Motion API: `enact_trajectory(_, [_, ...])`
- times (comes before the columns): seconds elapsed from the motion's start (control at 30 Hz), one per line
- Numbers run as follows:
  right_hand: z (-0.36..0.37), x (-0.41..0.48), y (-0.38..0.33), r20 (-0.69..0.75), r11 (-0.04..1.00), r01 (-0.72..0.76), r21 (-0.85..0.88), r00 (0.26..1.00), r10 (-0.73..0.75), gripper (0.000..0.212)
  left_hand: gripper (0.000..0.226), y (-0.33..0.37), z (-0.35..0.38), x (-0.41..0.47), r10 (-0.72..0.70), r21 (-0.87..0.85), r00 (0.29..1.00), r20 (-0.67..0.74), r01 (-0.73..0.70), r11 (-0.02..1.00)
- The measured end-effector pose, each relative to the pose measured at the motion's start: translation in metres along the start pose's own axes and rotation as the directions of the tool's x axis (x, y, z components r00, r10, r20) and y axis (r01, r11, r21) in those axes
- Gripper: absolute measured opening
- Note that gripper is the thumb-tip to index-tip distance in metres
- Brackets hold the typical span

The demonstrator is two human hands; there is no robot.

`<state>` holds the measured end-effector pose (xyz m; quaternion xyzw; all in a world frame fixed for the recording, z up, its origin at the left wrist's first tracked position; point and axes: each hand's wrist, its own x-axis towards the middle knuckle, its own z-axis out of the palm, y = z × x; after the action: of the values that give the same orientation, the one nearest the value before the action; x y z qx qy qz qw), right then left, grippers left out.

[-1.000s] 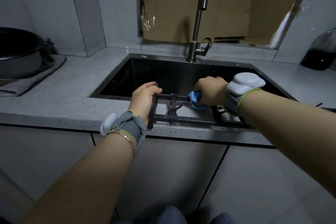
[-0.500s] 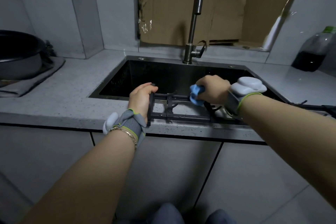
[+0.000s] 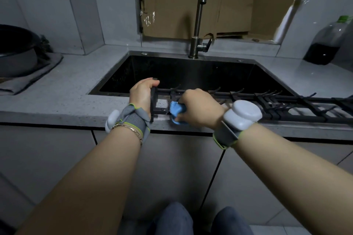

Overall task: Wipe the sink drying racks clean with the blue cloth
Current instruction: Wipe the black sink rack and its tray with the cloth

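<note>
A dark metal drying rack (image 3: 267, 105) with upturned prongs lies across the front edge of the black sink (image 3: 181, 70). My left hand (image 3: 142, 94) grips the rack's left end bar. My right hand (image 3: 198, 108) holds a bunched blue cloth (image 3: 176, 111) and presses it on the rack's near rail, close to the left end. Most of the cloth is hidden under my fingers.
A tall faucet (image 3: 198, 25) rises behind the sink, with cardboard (image 3: 219, 2) against the wall. A pot on a grey towel (image 3: 17, 57) sits at the left of the counter. A dark bottle (image 3: 326, 44) stands at the right. Grey cabinet doors are below.
My right hand slid the blue cloth leftward and nearer, from the rack's far rail to its near rail by the left end. My left hand kept its grip. The view shifted left.
</note>
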<state>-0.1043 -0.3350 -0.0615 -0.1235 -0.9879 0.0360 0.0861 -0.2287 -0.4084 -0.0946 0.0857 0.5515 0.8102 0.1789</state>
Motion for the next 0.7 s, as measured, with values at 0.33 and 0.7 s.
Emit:
enact_trajectory(0.33, [-0.01, -0.024, 0.034, 0.016, 0.976, -0.006, -0.22, 1.0, 0.01, 0.014, 0.012, 0.0, 0.001, -0.004, 0.024, -0.013, 1.0, 0.006, -0.024, 1.0])
enact_trajectory(0.7, [0.018, -0.017, -0.001, -0.162, 0.977, -0.071, -0.2, 0.986, 0.039, 0.018, 0.013, -0.003, 0.0, -0.001, 0.073, 0.002, 0.997, -0.029, -0.073, 0.997])
